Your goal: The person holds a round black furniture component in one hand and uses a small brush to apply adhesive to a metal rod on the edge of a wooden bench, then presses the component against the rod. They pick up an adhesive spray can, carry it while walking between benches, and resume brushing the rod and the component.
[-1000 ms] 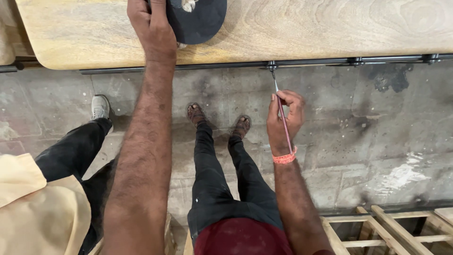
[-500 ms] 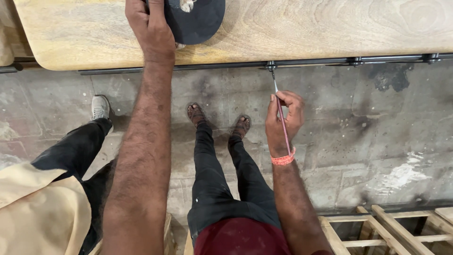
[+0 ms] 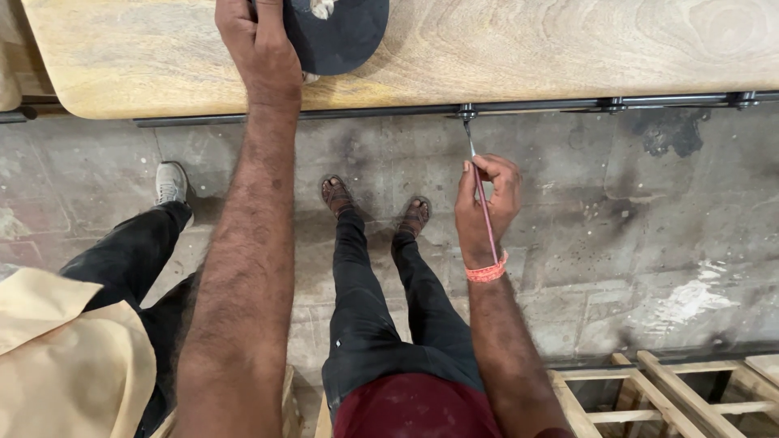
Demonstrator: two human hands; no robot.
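My right hand (image 3: 485,207) grips a thin red-handled paintbrush (image 3: 480,191), its tip touching a bolt (image 3: 466,112) on the black metal rail (image 3: 568,105) under the wooden tabletop (image 3: 519,49). An orange band circles that wrist. My left hand (image 3: 258,45) rests flat on the tabletop, its fingers against the edge of a dark round dish (image 3: 337,32) with a white lump in it. Whether the hand grips the dish is unclear. My legs and sandalled feet (image 3: 373,207) stand below on the stained concrete floor.
Another person's leg in black trousers with a grey shoe (image 3: 170,182) stands at the left, with their tan garment (image 3: 65,357) at the lower left. A wooden slatted frame (image 3: 665,389) lies at the lower right on the floor.
The other person's tan garment at the lower left has shifted a little. My hands and the brush have hardly moved.
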